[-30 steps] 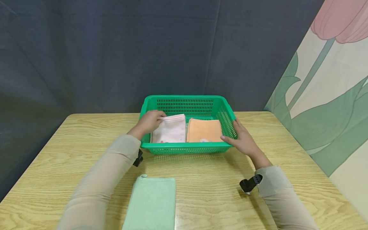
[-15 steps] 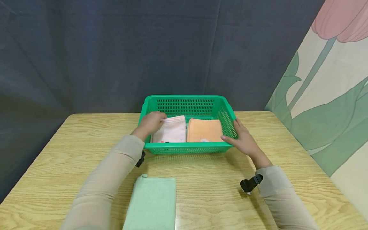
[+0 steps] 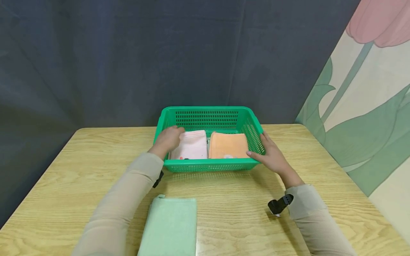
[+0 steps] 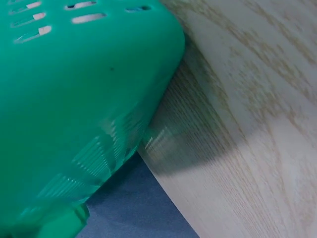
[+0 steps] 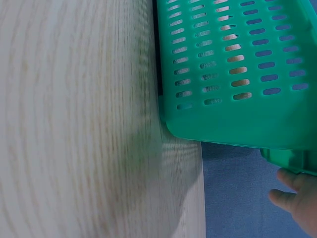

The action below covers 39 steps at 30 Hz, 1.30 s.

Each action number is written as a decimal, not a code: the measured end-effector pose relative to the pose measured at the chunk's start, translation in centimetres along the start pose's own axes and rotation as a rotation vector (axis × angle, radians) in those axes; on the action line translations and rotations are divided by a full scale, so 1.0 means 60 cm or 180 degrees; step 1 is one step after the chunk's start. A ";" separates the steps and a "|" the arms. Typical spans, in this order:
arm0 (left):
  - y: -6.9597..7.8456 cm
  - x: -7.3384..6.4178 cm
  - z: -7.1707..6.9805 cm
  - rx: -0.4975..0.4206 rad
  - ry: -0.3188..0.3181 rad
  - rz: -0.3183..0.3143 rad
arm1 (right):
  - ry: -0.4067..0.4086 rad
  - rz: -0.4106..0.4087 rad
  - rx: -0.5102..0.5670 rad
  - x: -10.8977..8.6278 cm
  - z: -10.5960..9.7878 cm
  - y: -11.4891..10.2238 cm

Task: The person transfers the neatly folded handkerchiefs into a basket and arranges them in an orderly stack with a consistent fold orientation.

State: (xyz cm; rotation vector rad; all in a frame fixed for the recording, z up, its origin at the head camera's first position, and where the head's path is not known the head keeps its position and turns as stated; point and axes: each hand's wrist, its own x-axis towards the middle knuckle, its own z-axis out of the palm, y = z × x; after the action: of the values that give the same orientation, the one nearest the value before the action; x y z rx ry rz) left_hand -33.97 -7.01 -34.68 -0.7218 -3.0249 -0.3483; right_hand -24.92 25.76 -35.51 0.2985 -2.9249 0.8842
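In the head view a green perforated basket (image 3: pixel 205 161) stands at the table's far edge. Inside, on the left, is a folded pale pink towel (image 3: pixel 193 145); a folded orange towel (image 3: pixel 228 145) is to its right. My left hand (image 3: pixel 168 139) reaches over the basket's left end and holds the pink towel by its upper left corner, fingertips partly hidden. My right hand (image 3: pixel 272 154) grips the basket's right front corner, thumb over the rim and fingers along the outside. In the right wrist view, fingers of the right hand (image 5: pixel 299 201) show beside the green rim.
A folded light green towel (image 3: pixel 169 227) lies on the wooden table (image 3: pixel 237 213) at the front, near the left forearm. Behind the table hangs a dark curtain (image 3: pixel 144 64). A wall with a painted tulip (image 3: pixel 358 106) borders the right side.
My left hand has moved a little right and down, and the pink towel's raised top edge has lowered into the basket. The right hand stays at the basket's corner.
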 end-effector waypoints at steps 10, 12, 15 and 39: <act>0.002 0.001 0.000 0.0147 -0.0174 -0.0122 | 0.0012 0.0016 0.0019 0.001 0.000 0.001; 0.002 0.000 0.000 0.0158 -0.0203 -0.0139 | 0.0009 0.0011 0.0019 0.002 0.000 0.001; 0.002 0.000 0.001 0.0151 -0.0238 -0.0168 | -0.0003 0.0011 0.0009 0.002 0.001 0.000; 0.005 -0.004 0.000 0.0047 -0.0215 -0.0132 | 0.0033 -0.0050 0.0053 0.000 0.002 0.005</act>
State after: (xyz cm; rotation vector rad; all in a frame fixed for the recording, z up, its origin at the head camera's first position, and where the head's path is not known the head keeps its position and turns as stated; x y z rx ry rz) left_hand -33.63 -6.87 -34.64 -0.6846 -3.1064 -0.3084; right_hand -24.99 25.95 -35.79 0.3164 -2.9028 0.9057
